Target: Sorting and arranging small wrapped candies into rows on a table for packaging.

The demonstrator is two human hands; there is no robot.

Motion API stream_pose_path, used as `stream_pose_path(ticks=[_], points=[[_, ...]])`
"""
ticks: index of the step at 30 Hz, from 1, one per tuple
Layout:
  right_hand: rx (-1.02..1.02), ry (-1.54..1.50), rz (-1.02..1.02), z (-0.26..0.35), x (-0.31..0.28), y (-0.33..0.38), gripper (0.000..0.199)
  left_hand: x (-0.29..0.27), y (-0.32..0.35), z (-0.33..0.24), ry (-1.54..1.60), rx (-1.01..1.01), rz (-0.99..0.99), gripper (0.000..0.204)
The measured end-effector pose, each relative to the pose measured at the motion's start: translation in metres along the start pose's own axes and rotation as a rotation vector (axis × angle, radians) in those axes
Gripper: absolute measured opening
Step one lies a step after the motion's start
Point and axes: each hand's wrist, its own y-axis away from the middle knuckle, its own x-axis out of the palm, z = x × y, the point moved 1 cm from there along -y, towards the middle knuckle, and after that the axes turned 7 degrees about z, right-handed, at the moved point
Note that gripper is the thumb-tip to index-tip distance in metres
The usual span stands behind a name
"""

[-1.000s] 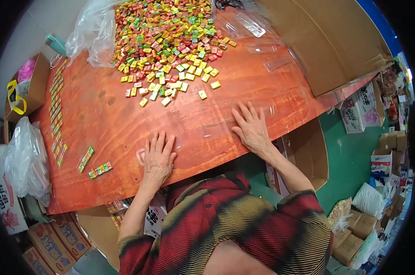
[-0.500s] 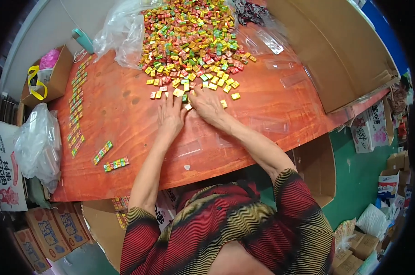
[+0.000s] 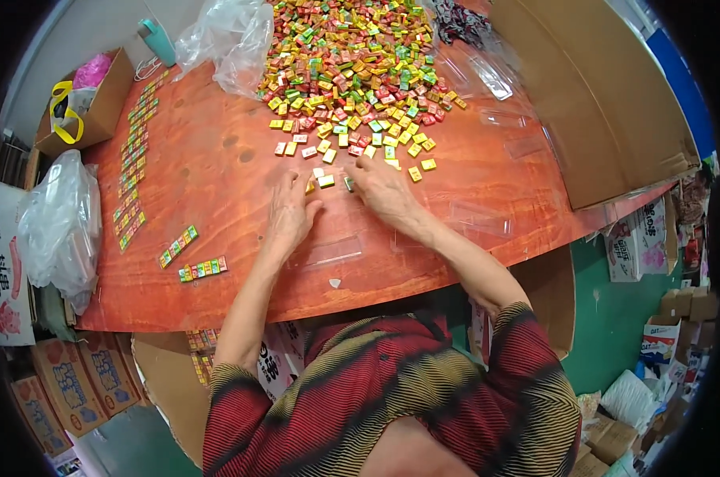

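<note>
My left hand (image 3: 291, 213) is low over the red-brown table, fingers bent and thumb apart, with a small yellow block-shaped pack (image 3: 310, 188) at its fingertips. To its right, my right hand (image 3: 385, 193) has its fingers bent and spread beside a small green pack (image 3: 348, 184). A yellow-and-white pack (image 3: 326, 182) lies in the gap between both hands, touching neither. Beyond the fingers spreads a big pile of small red, yellow and green packs (image 3: 352, 67), with loose ones along its near edge. The undersides of my fingers are hidden.
Packs stand in a long row (image 3: 132, 171) at the left; two short rows (image 3: 203, 269) lie nearer. Clear plastic trays (image 3: 328, 251) lie on the table (image 3: 241, 294). A tall cardboard box (image 3: 598, 103) stands right, an open carton (image 3: 98, 119) left. Plastic bags (image 3: 58, 230) hang at the left edge.
My hands have moved apart, widening the gap between them. Packs that were under or between my fingers now show there. The whole view has shifted slightly.
</note>
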Motion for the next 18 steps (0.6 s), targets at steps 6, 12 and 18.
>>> stream_pose_path(ticks=[6,12,18], points=[[0.042,0.161,-0.045,0.013,0.014,-0.011,0.01,0.012,0.002,0.009,0.02,-0.034,0.018,0.034],[-0.085,0.082,-0.108,0.019,0.03,-0.024,0.012,0.01,0.004,0.008,0.06,-0.061,-0.066,0.026],[0.011,-0.045,-0.048,0.032,0.024,-0.027,0.013,0.0,0.014,0.001,0.114,-0.171,-0.027,0.027]])
